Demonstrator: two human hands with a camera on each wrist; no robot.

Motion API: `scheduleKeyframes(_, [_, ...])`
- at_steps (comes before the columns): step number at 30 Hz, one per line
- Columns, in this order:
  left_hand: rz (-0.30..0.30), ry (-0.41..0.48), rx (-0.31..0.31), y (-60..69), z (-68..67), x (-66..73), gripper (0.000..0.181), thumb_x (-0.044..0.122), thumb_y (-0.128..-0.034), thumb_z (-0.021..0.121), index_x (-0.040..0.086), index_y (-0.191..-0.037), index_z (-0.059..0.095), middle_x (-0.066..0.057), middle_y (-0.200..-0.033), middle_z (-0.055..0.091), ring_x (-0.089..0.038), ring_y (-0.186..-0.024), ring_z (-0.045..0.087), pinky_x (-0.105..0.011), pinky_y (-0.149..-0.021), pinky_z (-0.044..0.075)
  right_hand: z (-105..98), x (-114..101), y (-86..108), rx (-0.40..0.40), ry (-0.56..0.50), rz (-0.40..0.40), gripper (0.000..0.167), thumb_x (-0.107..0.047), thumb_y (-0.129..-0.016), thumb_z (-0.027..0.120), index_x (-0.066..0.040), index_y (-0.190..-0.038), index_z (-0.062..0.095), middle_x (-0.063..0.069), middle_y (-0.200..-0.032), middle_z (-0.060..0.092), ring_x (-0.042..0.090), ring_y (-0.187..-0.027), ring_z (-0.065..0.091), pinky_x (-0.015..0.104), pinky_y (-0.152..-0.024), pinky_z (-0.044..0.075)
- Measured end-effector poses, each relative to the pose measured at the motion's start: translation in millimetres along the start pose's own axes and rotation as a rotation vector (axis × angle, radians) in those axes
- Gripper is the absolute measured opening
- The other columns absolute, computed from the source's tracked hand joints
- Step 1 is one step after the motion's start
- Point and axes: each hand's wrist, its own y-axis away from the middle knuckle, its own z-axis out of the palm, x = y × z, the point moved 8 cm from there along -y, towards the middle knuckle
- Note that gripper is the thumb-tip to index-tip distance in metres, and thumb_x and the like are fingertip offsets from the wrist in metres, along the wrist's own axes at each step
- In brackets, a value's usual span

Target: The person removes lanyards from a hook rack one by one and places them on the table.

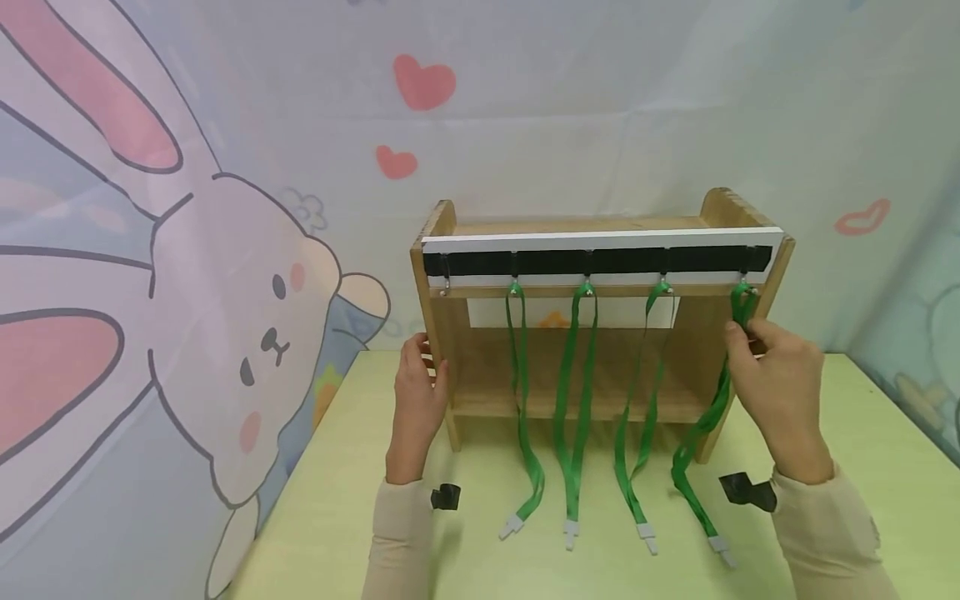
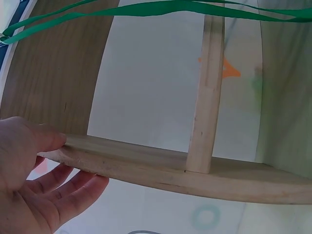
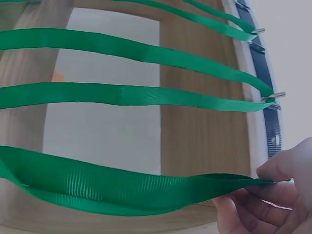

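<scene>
A small wooden shelf [image 1: 562, 367] stands on the table, with a white strip bearing a black band [image 1: 551, 262] across its front. Several green lanyards [image 1: 564, 400] with pale clips at their lower ends hang from metal hooks on that band. My right hand [image 1: 780, 367] pinches the rightmost lanyard [image 3: 122, 187] between thumb and fingers, just below its hook; the loop's top reaches that hook in the head view. With thumb on one face and fingers on the other, my left hand [image 2: 44, 180] grips the shelf's left side panel [image 2: 146, 163].
The leftmost hook [image 1: 446, 290] carries no lanyard. Behind the shelf hangs a cloth backdrop [image 1: 585, 125] with hearts and a cartoon rabbit. The pale yellow-green table [image 1: 322, 517] extends to both sides of the shelf. Lanyard clips [image 1: 572, 533] dangle in front of it.
</scene>
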Motion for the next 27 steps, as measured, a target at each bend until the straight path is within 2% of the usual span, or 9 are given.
scheduleKeyframes(4, [-0.001, -0.011, -0.006, 0.5, 2.2, 2.0, 0.042, -0.005, -0.0971, 0.061, -0.009, -0.133, 0.040, -0.026, -0.112, 0.053, -0.036, -0.090, 0.061, -0.043, -0.070, 0.060, -8.4, -2.1, -2.1, 0.010, -0.006, 0.008, 0.023, -0.004, -0.094, 0.064, 0.006, -0.073, 0.070, 0.020, -0.065, 0.066, -0.023, -0.059, 0.037, 0.011, -0.050, 0.032])
scheduleKeyframes(11, [0.012, -0.016, 0.017, 0.3, 0.8, 5.4, 0.040, -0.005, -0.0973, 0.060, -0.010, -0.132, 0.041, -0.027, -0.110, 0.054, -0.037, -0.088, 0.062, -0.044, -0.070, 0.060, -17.7, -1.6, 1.1, -0.010, -0.014, -0.010, 0.022, -0.006, -0.095, 0.065, 0.005, -0.077, 0.071, 0.018, -0.066, 0.067, -0.021, -0.059, 0.040, 0.010, -0.051, 0.032])
scheduleKeyframes(16, [0.011, -0.017, 0.023, -1.7, 0.9, 4.4, 0.040, -0.005, -0.0970, 0.060, -0.010, -0.132, 0.041, -0.027, -0.109, 0.054, -0.037, -0.088, 0.061, -0.044, -0.070, 0.060, -22.0, 5.8, 7.3, -0.030, -0.042, -0.017, 0.016, -0.005, -0.094, 0.067, 0.003, -0.083, 0.074, 0.019, -0.073, 0.071, -0.022, -0.061, 0.044, 0.010, -0.049, 0.034])
scheduleKeyframes(18, [0.010, -0.015, 0.019, -2.7, 1.0, 4.6, 0.040, -0.005, -0.0972, 0.059, -0.010, -0.132, 0.041, -0.027, -0.110, 0.054, -0.037, -0.089, 0.061, -0.045, -0.070, 0.060, -24.0, 8.4, 10.4, -0.029, -0.062, -0.030, 0.013, -0.003, -0.093, 0.068, 0.004, -0.085, 0.075, 0.000, -0.076, 0.073, -0.022, -0.063, 0.046, 0.008, -0.051, 0.035])
scheduleKeyframes(21, [0.008, -0.016, 0.016, -2.6, 0.9, 3.3, 0.040, -0.005, -0.0974, 0.059, -0.010, -0.132, 0.041, -0.027, -0.111, 0.054, -0.038, -0.089, 0.061, -0.045, -0.071, 0.059, -26.0, 9.5, 17.4, -0.031, -0.085, -0.064, 0.008, 0.001, -0.092, 0.069, 0.005, -0.089, 0.076, -0.003, -0.080, 0.074, -0.024, -0.069, 0.048, 0.003, -0.058, 0.038])
scheduleKeyframes(23, [0.010, -0.015, 0.014, -1.4, 0.8, 2.9, 0.040, -0.004, -0.0975, 0.060, -0.010, -0.132, 0.041, -0.028, -0.111, 0.054, -0.038, -0.089, 0.061, -0.046, -0.072, 0.059, -25.7, 10.0, 22.9, -0.041, -0.099, -0.091, 0.006, 0.005, -0.090, 0.070, 0.006, -0.093, 0.076, -0.002, -0.082, 0.074, -0.026, -0.074, 0.049, 0.001, -0.064, 0.039])
scheduleKeyframes(25, [0.007, -0.016, 0.011, 0.1, 1.3, 2.1, 0.041, -0.004, -0.0974, 0.060, -0.010, -0.133, 0.041, -0.027, -0.112, 0.054, -0.037, -0.090, 0.061, -0.046, -0.072, 0.059, -23.8, 11.1, 28.2, -0.063, -0.109, -0.108, 0.011, 0.009, -0.088, 0.070, 0.007, -0.097, 0.076, 0.017, -0.085, 0.074, -0.027, -0.079, 0.049, 0.000, -0.068, 0.040])
scheduleKeyframes(27, [0.002, -0.014, 0.007, 0.8, 2.3, 2.2, 0.041, -0.004, -0.0975, 0.061, -0.009, -0.133, 0.041, -0.027, -0.112, 0.054, -0.037, -0.091, 0.061, -0.046, -0.073, 0.059, -21.0, 13.3, 32.6, -0.090, -0.116, -0.118, 0.016, 0.012, -0.087, 0.071, 0.007, -0.101, 0.075, 0.021, -0.088, 0.074, -0.027, -0.081, 0.049, 0.000, -0.068, 0.041])
